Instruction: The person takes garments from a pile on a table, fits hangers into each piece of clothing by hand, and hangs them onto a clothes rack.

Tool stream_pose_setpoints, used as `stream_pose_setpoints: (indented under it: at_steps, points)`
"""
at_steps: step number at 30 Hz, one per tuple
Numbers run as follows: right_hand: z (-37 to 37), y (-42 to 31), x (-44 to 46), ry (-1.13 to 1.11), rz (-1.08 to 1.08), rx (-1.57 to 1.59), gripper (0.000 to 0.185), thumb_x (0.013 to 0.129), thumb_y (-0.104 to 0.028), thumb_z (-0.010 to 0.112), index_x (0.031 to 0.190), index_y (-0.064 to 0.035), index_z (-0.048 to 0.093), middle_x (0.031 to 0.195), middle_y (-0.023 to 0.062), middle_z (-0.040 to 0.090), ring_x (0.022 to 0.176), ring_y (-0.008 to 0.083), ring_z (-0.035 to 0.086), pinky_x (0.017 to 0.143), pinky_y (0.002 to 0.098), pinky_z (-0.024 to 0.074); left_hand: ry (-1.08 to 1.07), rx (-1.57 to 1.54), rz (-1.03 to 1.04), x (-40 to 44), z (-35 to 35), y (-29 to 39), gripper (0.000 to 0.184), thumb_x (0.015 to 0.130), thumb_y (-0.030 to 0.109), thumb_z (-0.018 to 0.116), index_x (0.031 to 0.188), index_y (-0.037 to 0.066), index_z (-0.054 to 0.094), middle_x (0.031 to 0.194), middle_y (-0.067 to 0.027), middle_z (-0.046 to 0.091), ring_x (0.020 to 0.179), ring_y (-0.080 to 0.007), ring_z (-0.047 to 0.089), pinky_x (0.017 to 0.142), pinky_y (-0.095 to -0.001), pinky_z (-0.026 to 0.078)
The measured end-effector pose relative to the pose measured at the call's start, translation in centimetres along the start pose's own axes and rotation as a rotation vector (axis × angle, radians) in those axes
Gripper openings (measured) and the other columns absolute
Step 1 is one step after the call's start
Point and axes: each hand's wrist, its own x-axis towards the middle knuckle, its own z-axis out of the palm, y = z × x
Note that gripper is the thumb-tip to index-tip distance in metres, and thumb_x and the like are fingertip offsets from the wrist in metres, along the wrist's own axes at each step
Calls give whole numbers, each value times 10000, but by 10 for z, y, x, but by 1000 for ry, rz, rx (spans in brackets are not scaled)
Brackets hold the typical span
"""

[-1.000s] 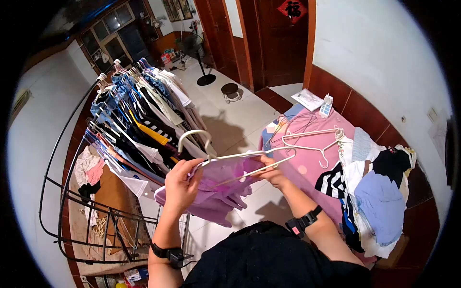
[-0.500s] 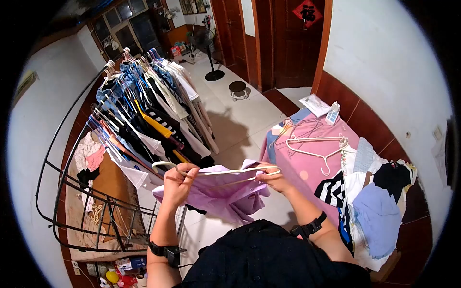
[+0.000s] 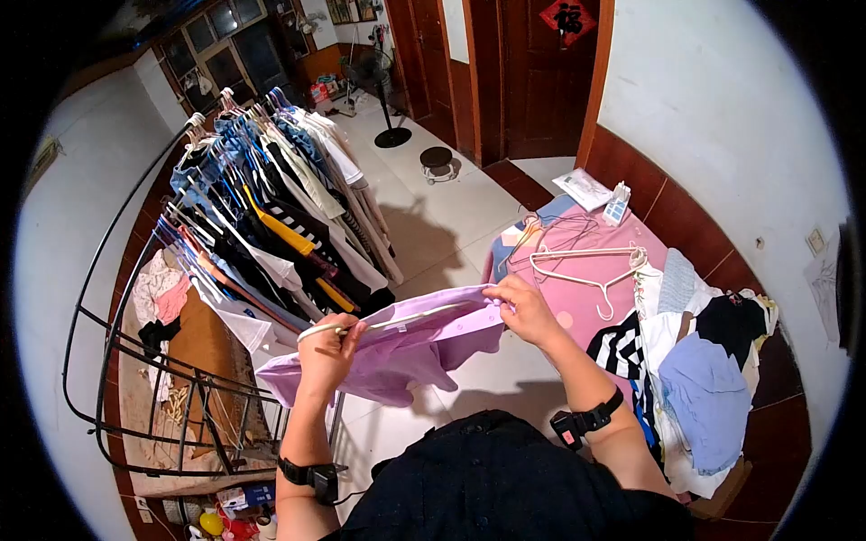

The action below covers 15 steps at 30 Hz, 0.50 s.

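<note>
A light purple shirt point(image 3: 397, 361) hangs stretched between my two hands in front of my chest. A white hanger point(image 3: 410, 318) lies inside its upper part, with the hook sticking out at the left. My left hand point(image 3: 327, 353) is closed around the hanger near the hook, at the shirt's collar area. My right hand point(image 3: 525, 308) pinches the shirt's upper edge at its right end. The hanger's right end is hidden by the fabric.
Many hung clothes point(image 3: 280, 207) fill a rack at the left, beside a black metal frame point(image 3: 171, 379). At the right, a pink-covered table point(image 3: 577, 298) holds white hangers point(image 3: 591, 257) and piled clothes point(image 3: 704, 388). A stool point(image 3: 437, 162) and fan point(image 3: 392, 137) stand farther back.
The hanger's right arm, earlier outside the cloth in my right hand, is now under the purple fabric. My right hand has moved up and holds the shirt's edge. The shirt is spread wider.
</note>
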Motion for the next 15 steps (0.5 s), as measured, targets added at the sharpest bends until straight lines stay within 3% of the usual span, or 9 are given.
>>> stream_pose_setpoints:
  at_steps: [3,5,6,7,9,11,14,15]
  points:
    - [-6,-27,2,117,-60,-90,347,741,15,590,1075,-37,667,852,126,574,749,271,585,677,340,491,79,63,77,-3,5,3,169,856,212,690,841,48,651,767,-126,629,672,-298,609,596,-367,476]
    - [-15,-53,1,49,-118,32,332,784,-11,619,1110,-52,665,866,99,600,680,207,581,624,296,484,96,66,-37,-5,5,5,166,855,209,691,845,48,653,759,-121,619,659,-283,599,584,-356,468]
    - [-23,-60,-3,-69,35,254,315,826,-59,641,1140,-52,652,878,62,617,639,125,559,607,249,465,124,4,-54,-6,6,1,159,863,195,689,858,38,664,714,-113,611,622,-229,580,573,-326,452]
    - [-25,-57,-3,-71,35,254,315,826,-59,641,1140,-52,652,878,62,617,639,125,559,607,249,465,125,3,-56,-7,5,-2,159,863,195,689,858,38,664,714,-113,611,622,-229,580,573,-326,452]
    - [-26,-47,-4,81,32,362,311,841,-78,643,1150,-43,637,864,28,611,615,69,526,592,210,438,107,-226,-143,-9,4,-9,164,871,186,690,868,23,673,662,-101,599,599,-170,551,571,-298,435]
    - [-30,-43,2,105,91,279,328,828,-74,650,1153,-40,629,910,60,626,667,110,571,616,235,461,104,-266,-138,-10,6,-17,177,882,181,685,865,5,673,637,-71,606,602,-132,539,580,-282,432]
    - [-28,-53,16,132,-173,-204,415,753,-90,694,1160,-44,629,985,121,625,885,270,593,862,367,443,84,-360,-140,-14,6,-19,176,881,169,686,858,-4,667,647,-37,604,614,-114,530,589,-272,437]
    - [-23,-55,18,127,-175,-199,415,753,-90,694,1160,-44,629,985,121,625,885,270,593,862,367,443,76,-393,-145,-15,6,-20,169,880,160,686,857,-6,665,657,-23,602,625,-103,524,595,-264,435]
